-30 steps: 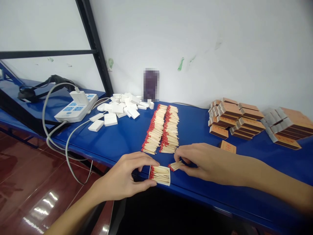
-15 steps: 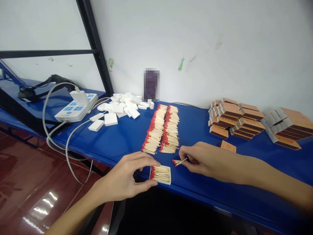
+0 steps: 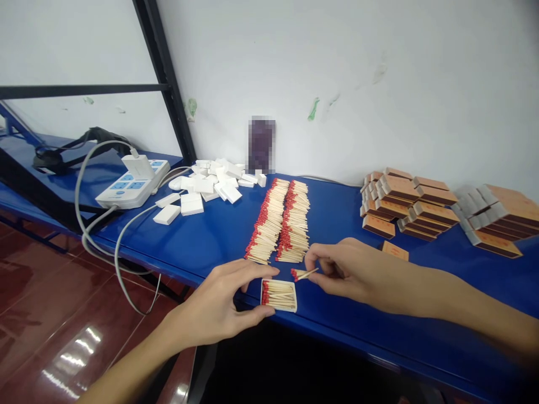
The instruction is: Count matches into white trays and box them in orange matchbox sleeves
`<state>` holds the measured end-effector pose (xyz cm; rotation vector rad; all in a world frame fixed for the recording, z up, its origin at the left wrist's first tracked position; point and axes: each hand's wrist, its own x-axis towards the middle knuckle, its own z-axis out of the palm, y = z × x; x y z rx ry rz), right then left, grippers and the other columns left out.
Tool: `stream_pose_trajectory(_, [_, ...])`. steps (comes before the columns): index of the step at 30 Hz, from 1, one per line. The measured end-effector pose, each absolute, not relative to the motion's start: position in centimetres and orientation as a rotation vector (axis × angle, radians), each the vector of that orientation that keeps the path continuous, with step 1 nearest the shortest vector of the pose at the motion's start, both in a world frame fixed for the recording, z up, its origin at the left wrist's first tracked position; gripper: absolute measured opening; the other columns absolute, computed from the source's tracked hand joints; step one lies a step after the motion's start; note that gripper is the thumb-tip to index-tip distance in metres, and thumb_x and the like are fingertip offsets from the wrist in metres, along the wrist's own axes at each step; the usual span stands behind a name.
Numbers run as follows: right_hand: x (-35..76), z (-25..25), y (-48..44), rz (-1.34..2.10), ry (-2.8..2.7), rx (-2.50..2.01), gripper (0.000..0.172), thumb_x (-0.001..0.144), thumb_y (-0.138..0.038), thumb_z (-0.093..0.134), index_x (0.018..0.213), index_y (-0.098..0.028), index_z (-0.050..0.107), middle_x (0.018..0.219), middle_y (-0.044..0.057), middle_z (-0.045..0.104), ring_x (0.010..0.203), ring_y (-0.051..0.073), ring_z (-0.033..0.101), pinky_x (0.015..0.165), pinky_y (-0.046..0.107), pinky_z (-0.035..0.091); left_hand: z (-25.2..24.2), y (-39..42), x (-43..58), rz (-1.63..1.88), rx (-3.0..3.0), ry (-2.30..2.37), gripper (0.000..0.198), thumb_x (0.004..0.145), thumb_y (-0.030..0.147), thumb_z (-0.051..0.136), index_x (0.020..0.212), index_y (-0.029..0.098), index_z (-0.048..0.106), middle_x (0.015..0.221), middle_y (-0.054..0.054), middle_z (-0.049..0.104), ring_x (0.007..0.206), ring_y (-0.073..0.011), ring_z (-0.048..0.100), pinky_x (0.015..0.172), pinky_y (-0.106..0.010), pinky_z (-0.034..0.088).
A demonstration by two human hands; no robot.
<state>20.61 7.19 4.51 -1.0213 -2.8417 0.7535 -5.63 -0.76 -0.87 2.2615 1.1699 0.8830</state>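
My left hand (image 3: 229, 303) steadies a small white matchbox tray (image 3: 295, 298) at the table's front edge, thumb at its near side and index finger by its far side. Red-headed matches (image 3: 280, 294) lie in the tray, heads to the left. Between thumb and fingers my right hand (image 3: 345, 269) pinches a small bunch of matches (image 3: 301, 274), heads pointing left, just beyond the tray's far right corner. Two long rows of matches, a left row (image 3: 269, 219) and a right row (image 3: 295, 221), lie on the blue table (image 3: 337, 207) behind the hands.
White trays (image 3: 217, 179) are heaped at the back left beside a power strip (image 3: 132, 185) with cables. Matchboxes (image 3: 404, 196) are stacked at the right, with another stack (image 3: 501, 213) farther right. One matchbox (image 3: 394, 251) lies behind my right forearm. A pixelated dark object (image 3: 261, 145) stands by the wall.
My right hand has moved slightly left with its matches, closer to the tray. The tray sits slightly higher in view, and my left index finger looks a little lifted from its far edge.
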Motion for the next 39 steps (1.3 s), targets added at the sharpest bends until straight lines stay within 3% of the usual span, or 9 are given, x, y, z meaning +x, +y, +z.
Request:
stream_pose_trajectory(6, [17.3, 4.9, 5.5, 0.753, -2.895, -0.882, 0.006, 0.091, -0.023, 0.054, 0.087, -0.021, 0.057, 0.061, -0.006, 0.054, 0.056, 0.010, 0.047, 0.053, 0.023, 0.032, -1.4, -0.7, -5.4, 0.957, 2.290, 1.193, 0.051, 0.085, 0.029, 0.074, 0.132, 0.027, 0.053, 0.099, 0.000, 0.068, 0.075, -0.0146, 0.058, 0.071, -0.026, 0.051])
stream_pose_trajectory(15, [16.7, 3.2, 4.8, 0.422, -2.950, -0.900, 0.012, 0.091, -0.021, 0.052, 0.082, -0.019, 0.059, 0.068, 0.000, 0.064, 0.058, 0.014, 0.057, 0.053, 0.026, 0.029, -1.3, -0.5, -5.6, 0.966, 2.317, 1.106, 0.035, 0.086, 0.026, 0.074, 0.119, 0.022, 0.060, 0.104, -0.002, 0.069, 0.091, -0.0162, 0.064, 0.082, -0.026, 0.053])
stream_pose_trajectory(23, [17.2, 3.2, 4.4, 0.390, -2.982, -0.847, 0.021, 0.097, -0.024, 0.046, 0.089, -0.018, 0.064, 0.080, 0.003, 0.070, 0.067, 0.018, 0.065, 0.057, 0.028, 0.035, -1.5, -0.5, -5.4, 1.010, 2.328, 1.036, 0.023, 0.087, 0.025, 0.073, 0.109, 0.020, 0.067, 0.108, -0.004, 0.070, 0.099, -0.0170, 0.066, 0.089, -0.028, 0.054])
stream_pose_trajectory(31, [17.4, 3.1, 4.6, 0.494, -2.920, -0.806, 0.026, 0.100, -0.025, 0.041, 0.094, -0.018, 0.065, 0.086, 0.005, 0.069, 0.074, 0.018, 0.064, 0.063, 0.028, 0.041, -1.3, -0.6, -5.5, 1.000, 2.338, 1.055, 0.022, 0.087, 0.025, 0.073, 0.107, 0.020, 0.066, 0.109, -0.005, 0.070, 0.099, -0.0175, 0.066, 0.088, -0.028, 0.055])
stream_pose_trajectory(39, [17.4, 3.0, 4.8, 0.579, -2.842, -0.855, 0.016, 0.097, -0.024, 0.045, 0.090, -0.020, 0.058, 0.080, 0.000, 0.063, 0.065, 0.014, 0.056, 0.059, 0.026, 0.035, -1.4, -0.6, -5.5, 0.981, 2.337, 1.051, 0.021, 0.087, 0.024, 0.073, 0.105, 0.020, 0.064, 0.109, -0.005, 0.069, 0.099, -0.0169, 0.065, 0.088, -0.027, 0.053])
